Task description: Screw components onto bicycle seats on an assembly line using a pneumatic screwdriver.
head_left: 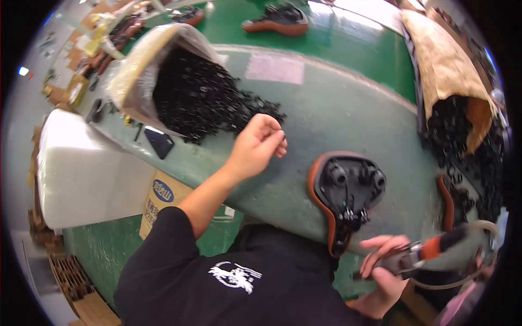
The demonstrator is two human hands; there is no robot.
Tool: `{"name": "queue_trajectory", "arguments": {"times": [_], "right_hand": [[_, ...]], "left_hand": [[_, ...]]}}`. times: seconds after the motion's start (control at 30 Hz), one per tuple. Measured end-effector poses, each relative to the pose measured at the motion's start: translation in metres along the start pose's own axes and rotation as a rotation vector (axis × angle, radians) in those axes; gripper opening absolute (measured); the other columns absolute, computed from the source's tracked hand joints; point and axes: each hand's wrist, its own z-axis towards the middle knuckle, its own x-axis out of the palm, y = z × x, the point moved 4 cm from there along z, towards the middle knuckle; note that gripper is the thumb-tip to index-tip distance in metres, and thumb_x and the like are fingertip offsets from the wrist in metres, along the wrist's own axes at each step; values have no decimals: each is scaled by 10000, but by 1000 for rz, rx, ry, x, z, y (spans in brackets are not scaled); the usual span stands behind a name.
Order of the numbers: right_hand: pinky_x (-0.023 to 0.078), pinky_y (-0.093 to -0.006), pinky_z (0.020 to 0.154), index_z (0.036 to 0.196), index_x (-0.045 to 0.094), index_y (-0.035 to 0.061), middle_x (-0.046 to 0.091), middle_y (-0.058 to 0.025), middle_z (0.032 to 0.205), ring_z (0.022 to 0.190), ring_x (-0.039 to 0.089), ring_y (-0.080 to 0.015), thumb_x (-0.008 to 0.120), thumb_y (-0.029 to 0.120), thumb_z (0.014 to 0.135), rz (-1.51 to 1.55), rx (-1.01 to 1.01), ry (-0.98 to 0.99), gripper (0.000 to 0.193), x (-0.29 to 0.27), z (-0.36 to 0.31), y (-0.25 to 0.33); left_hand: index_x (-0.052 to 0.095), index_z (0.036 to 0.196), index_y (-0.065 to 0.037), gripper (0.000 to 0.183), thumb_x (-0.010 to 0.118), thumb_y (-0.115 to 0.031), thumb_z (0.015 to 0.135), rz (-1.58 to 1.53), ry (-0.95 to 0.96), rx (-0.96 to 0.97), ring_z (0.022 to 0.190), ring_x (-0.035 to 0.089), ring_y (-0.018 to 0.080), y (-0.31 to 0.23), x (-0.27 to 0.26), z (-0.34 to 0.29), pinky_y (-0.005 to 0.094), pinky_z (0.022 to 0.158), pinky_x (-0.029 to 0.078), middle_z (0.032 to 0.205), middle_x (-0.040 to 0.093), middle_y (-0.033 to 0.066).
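A bicycle saddle (pixel 356 187) lies upside down on the bench in front of me, brown along its edge, its black underside and two round bumpers facing up. My left hand (pixel 257 142) is closed in a pinch beside a heap of small black parts (pixel 190 92). A small dark bit shows at its fingertips, most likely one of those parts. Right of the saddle's narrow end, my right hand (pixel 387 266) grips an air screwdriver (pixel 405 259) with an orange collar and a hose. The tool's tip is apart from the saddle.
The heap spills from a plastic-lined container (pixel 128 81) tipped on its side. At the right, a brown paper sack (pixel 446 60) spills larger black parts (pixel 484 163). Another saddle (pixel 447 204) lies near them, and one more saddle (pixel 277 22) stands at the far side. A dark phone-like slab (pixel 158 142) lies left.
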Motion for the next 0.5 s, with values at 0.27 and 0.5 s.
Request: {"name": "queue_trajectory", "arguments": {"times": [0.27, 0.5], "right_hand": [[617, -346, 667, 1088, 466, 79, 581, -82, 996, 676, 676, -181, 738, 98, 923, 61, -892, 201, 319, 58, 54, 46], [632, -364, 699, 1120, 467, 84, 587, -93, 1041, 716, 700, -203, 706, 85, 944, -38, -858, 278, 297, 64, 57, 42]], "left_hand": [[684, 1279, 34, 237, 612, -56, 1072, -733, 422, -301, 884, 724, 186, 1, 97, -77, 349, 775, 611, 1069, 724, 119], [731, 1227, 42, 223, 678, 5, 1014, -752, 492, -171, 892, 735, 215, 9, 116, -80, 313, 768, 604, 1115, 708, 162]]}}
